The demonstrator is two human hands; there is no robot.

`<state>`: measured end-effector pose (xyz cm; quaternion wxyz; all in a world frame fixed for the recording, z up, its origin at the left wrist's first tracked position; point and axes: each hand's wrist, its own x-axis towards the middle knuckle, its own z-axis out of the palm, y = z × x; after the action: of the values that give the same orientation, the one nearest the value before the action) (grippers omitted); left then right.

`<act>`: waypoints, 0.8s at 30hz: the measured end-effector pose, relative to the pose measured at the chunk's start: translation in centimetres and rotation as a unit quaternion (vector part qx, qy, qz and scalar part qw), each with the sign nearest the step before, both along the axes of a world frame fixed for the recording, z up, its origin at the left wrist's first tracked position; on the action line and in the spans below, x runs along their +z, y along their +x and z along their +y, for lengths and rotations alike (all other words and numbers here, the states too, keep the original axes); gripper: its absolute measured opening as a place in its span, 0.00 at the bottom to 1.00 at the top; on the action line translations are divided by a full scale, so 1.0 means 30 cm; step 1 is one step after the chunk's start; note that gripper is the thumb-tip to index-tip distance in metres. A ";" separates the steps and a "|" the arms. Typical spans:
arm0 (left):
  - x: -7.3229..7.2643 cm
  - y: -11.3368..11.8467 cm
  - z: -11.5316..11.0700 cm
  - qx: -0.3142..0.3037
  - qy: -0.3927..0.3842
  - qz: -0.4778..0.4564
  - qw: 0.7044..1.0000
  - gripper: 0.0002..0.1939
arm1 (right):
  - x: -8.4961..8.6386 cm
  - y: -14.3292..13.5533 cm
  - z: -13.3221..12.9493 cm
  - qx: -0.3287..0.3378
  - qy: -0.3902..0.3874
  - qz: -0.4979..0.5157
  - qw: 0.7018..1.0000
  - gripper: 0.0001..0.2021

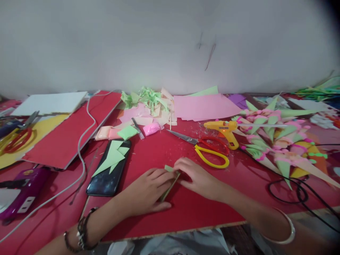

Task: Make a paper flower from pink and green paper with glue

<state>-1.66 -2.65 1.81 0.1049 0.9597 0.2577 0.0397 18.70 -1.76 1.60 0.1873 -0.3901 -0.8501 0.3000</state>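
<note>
Near the front of the red table (209,205), both hands meet over a small light-green paper piece (168,168). My left hand (151,187) lies over it, the fingers curled on its far side and the thumb stretched along the table. My right hand (195,179) pinches its upper right edge with the fingertips. Much of the paper is covered by my fingers. To the left, several pointed green paper pieces (113,157) rest on a black phone (102,185). Beyond my right hand lie scissors (212,156) with red and yellow handles.
A yellow glue gun (225,130) sits by a pile of pink and green paper flowers (281,138); its black cable (288,189) loops at right. Paper scraps (148,101) and pink sheets (204,106) line the wall. A white cable (81,141) and purple device (26,191) are at left.
</note>
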 end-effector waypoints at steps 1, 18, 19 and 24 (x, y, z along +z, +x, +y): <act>-0.003 0.002 -0.003 -0.009 0.001 -0.003 1.000 0.30 | 0.000 0.002 0.001 0.005 -0.006 0.000 1.000 0.06; -0.011 0.015 0.024 -0.045 -0.002 -0.010 0.999 0.29 | 0.078 0.200 0.029 -0.176 0.123 -0.053 0.975 0.07; -0.013 0.017 0.025 -0.042 -0.004 -0.008 0.999 0.29 | 0.087 0.239 0.032 -0.230 0.125 -0.068 0.963 0.06; -0.021 0.040 0.032 -0.023 -0.016 0.006 1.000 0.30 | 0.057 0.431 0.082 -0.477 0.195 -0.122 0.848 0.11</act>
<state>-0.47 -1.69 1.19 0.1198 0.9637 0.2370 0.0276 31.62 0.70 3.32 0.2743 -0.7361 -0.6169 -0.0485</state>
